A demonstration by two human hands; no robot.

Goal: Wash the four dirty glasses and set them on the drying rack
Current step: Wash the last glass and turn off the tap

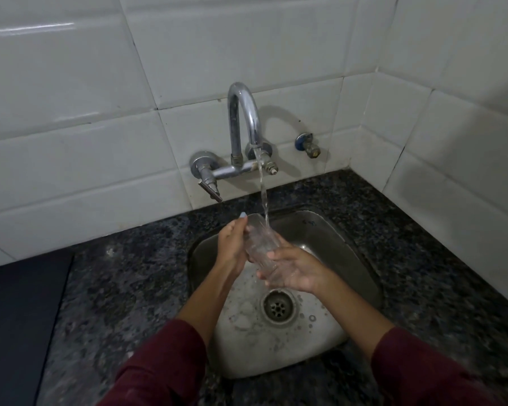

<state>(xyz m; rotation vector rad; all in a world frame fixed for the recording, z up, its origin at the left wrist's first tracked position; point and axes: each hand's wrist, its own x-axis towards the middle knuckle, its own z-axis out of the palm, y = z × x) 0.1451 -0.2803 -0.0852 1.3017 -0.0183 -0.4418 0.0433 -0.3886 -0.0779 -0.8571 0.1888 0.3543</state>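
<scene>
- At the bottom of the frame, two forearms in dark red sleeves (159,364) reach up and inward over the steel sink basin (349,259), so drips fall toward the round drain strainer (277,306) in the lower centre.
- Just above the drain, the right hand (295,272) cups the base end of a clear ribbed drinking glass (261,247), with its fingers curled under and around it; this looks like the supporting grip.
- The left hand (232,247) lies along the glass's left side, fingers fairly straight and together, one fingertip up at the rim; it probably rubs or steadies the wall.
- The glass sits mid-frame, above the basin and touching neither sink nor counter. Its long axis is tilted, running from the base at lower right to the open mouth at upper left and away from the person, likely so that water can enter.
- The thin water stream (263,197) strikes the glass near its upper right side.
- Farther up, the chrome gooseneck wall tap (244,118) is fixed to the white tiles, with speckled dark granite counter (129,273) around the sink.
- No drying rack and no other glasses are in view.
</scene>
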